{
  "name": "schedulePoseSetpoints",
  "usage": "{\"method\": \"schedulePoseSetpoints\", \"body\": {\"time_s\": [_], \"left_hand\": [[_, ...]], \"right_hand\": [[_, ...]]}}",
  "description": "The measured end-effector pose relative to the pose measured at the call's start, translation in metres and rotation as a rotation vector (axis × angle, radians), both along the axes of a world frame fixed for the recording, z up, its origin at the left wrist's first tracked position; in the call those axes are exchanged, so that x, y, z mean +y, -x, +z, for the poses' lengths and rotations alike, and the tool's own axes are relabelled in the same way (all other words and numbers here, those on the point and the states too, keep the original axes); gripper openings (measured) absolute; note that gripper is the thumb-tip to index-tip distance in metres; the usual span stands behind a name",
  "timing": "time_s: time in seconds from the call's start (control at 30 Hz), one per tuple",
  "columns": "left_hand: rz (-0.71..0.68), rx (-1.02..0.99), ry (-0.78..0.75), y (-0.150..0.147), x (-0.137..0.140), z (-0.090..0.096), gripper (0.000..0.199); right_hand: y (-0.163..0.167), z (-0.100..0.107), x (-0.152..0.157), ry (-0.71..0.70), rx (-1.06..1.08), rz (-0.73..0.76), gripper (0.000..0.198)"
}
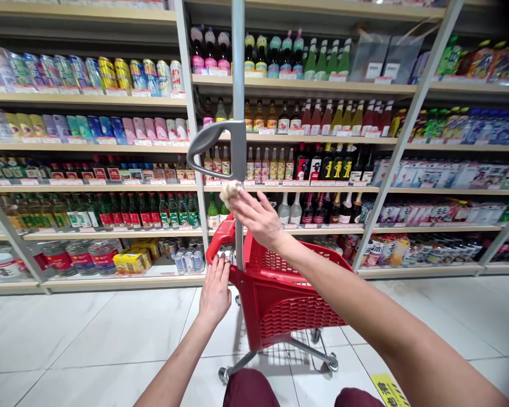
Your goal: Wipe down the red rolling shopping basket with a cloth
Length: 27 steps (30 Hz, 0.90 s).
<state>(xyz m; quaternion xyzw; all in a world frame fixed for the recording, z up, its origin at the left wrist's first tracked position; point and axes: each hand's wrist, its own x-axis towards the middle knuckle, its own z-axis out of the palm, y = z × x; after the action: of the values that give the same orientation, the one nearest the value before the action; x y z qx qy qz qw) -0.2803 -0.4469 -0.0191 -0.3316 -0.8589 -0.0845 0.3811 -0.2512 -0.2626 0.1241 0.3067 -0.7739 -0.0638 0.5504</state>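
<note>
A red plastic shopping cart (275, 308) stands in front of me. From it a grey metal pole (238, 68) rises, with a grey loop-shaped grip (212, 148) fixed to it. My left hand (215, 294) is closed over the near end of the cart's red handle (221, 234). In my right hand (257, 217) is a crumpled whitish cloth (232, 192), pressed against the pole just below the grey grip. The fingers of that hand are stretched along the cloth, and part of it is hidden behind them.
Tall shelves (280, 82) of bottles and cans span the view behind the cart. Pale tiles (123, 333) cover the floor. The cart's wheels (224, 375) stand near my knees (251, 389). A yellow floor sticker (389, 390) lies at the lower right.
</note>
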Motion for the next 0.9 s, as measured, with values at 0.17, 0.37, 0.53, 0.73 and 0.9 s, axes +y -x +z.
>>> {"method": "schedulePoseSetpoints", "body": {"time_s": [0.17,0.37,0.53,0.73,0.9], "left_hand": [[0.004,-0.01,0.001,-0.004,0.001,-0.002,0.062],[-0.02,-0.012,-0.003,-0.001,0.0,-0.001,0.061],[-0.004,-0.009,-0.013,-0.002,0.0,-0.004,0.062],[0.034,-0.076,-0.04,-0.003,0.007,0.013,0.055],[0.069,-0.164,-0.116,-0.004,0.036,0.028,0.041]], "right_hand": [[-0.011,-0.039,0.007,-0.302,-0.024,-0.038,0.037],[0.001,0.023,0.003,0.01,0.075,-0.112,0.042],[-0.017,-0.067,0.008,-0.136,-0.134,-0.012,0.032],[-0.029,-0.168,0.012,0.545,-0.581,-0.387,0.044],[-0.045,-0.174,0.037,0.672,-0.749,-0.28,0.05]]}}
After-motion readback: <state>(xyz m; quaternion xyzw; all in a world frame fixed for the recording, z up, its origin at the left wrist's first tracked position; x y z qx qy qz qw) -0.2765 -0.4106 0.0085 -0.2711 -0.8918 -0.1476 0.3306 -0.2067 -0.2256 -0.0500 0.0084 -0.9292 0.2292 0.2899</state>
